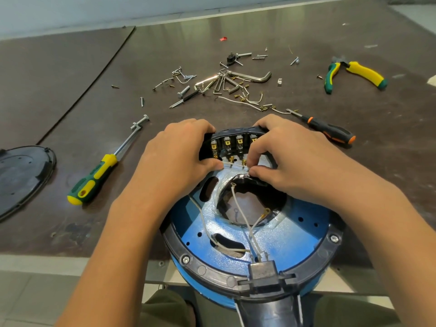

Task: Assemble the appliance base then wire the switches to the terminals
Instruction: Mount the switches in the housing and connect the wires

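Note:
The round blue appliance base (290,234) with a black rim lies upside down at the table's near edge, over my lap. At its far side sits the black switch block (233,143) with several brass terminals. My left hand (179,156) grips the block's left end, thumb on a white wire (230,164). My right hand (287,156) holds the block's right end and pinches that wire near a terminal. Loose white wires with ring lugs (245,223) run across the central opening to a black connector (264,270).
A yellow-green screwdriver (99,175) lies at left, beside a black oval cover (21,178). A black-orange screwdriver (330,129) and yellow-green pliers (354,74) lie at right. Screws, hex keys and wire pieces (221,83) are scattered behind the base.

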The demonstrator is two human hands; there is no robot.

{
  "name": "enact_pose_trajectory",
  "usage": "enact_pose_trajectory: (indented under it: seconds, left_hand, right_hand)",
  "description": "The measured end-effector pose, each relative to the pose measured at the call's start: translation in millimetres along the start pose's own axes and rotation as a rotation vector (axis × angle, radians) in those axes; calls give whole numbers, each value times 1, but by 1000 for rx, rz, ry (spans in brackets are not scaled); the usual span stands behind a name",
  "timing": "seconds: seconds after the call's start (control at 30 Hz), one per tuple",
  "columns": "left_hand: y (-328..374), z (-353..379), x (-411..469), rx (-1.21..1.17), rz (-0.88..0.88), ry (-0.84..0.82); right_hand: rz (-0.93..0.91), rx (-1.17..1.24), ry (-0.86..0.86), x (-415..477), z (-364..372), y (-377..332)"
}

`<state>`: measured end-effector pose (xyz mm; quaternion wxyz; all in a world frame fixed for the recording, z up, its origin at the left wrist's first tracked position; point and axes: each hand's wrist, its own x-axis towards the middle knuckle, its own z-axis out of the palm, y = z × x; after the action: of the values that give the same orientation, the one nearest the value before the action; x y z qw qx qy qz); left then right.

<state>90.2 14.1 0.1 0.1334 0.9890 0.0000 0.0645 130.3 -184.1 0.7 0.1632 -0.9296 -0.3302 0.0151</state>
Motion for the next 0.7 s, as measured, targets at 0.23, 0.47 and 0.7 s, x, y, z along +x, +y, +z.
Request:
enact_pose_trajectory:
  seconds: [0.23, 0.47, 0.7]
  left_hand:
    - [2, -4, -2, -126, 123, 30]
    - [1, -4, -1, -73, 149, -102]
    - [5, -5, 0, -97, 107, -103]
  right_hand:
    - [-21, 22, -8, 1, -1, 0]
    - [-44, 33, -21, 0, -3, -2]
    - [-43, 54, -17, 0, -3, -2]
